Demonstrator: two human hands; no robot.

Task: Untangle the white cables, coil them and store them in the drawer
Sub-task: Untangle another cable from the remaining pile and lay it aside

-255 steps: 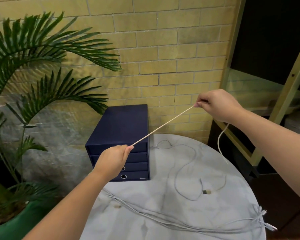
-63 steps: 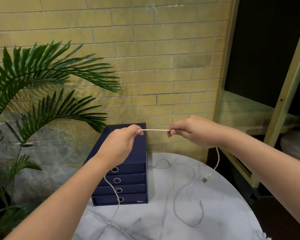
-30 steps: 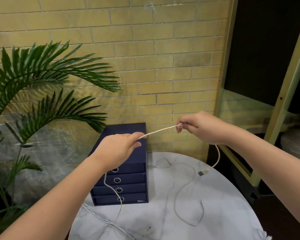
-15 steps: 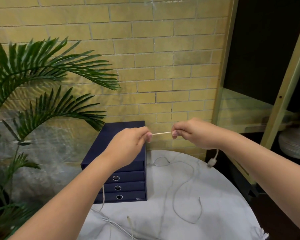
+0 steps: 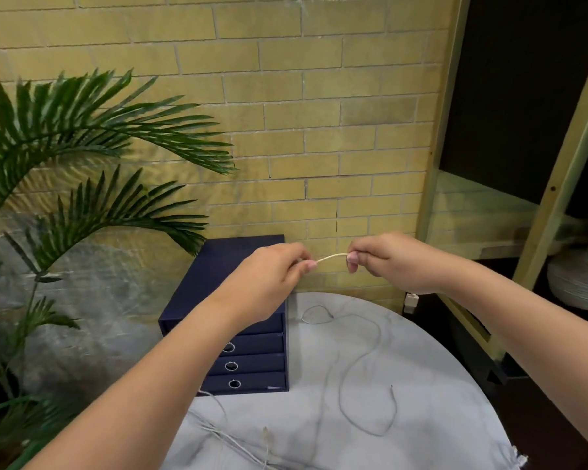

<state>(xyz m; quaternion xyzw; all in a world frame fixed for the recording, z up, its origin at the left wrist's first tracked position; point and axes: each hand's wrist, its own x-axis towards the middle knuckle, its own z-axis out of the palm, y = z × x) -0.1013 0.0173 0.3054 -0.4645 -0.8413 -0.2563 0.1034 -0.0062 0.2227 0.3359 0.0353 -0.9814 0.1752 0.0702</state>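
A short stretch of white cable (image 5: 331, 256) runs between my two hands, held up in front of the brick wall. My left hand (image 5: 270, 278) pinches one side and my right hand (image 5: 392, 261) pinches the other. The cable's plug (image 5: 411, 300) hangs just below my right wrist. A dark blue drawer unit (image 5: 248, 364) with ring pulls stands shut on the round marble table (image 5: 421, 385), below my left hand. A second thin cable (image 5: 370, 378) lies in loose loops on the table. More white cables (image 5: 231, 442) trail across the table's near edge.
A palm plant (image 5: 82, 157) fills the left side, its fronds reaching over the drawer unit. A wooden shelf frame (image 5: 557, 184) stands to the right with a ribbed pale vase (image 5: 581, 279) on it. The brick wall is close behind the table.
Over the last second my hands have come close together, shortening the stretch of cable between them. The plug has risen from over the table to just under my right wrist.
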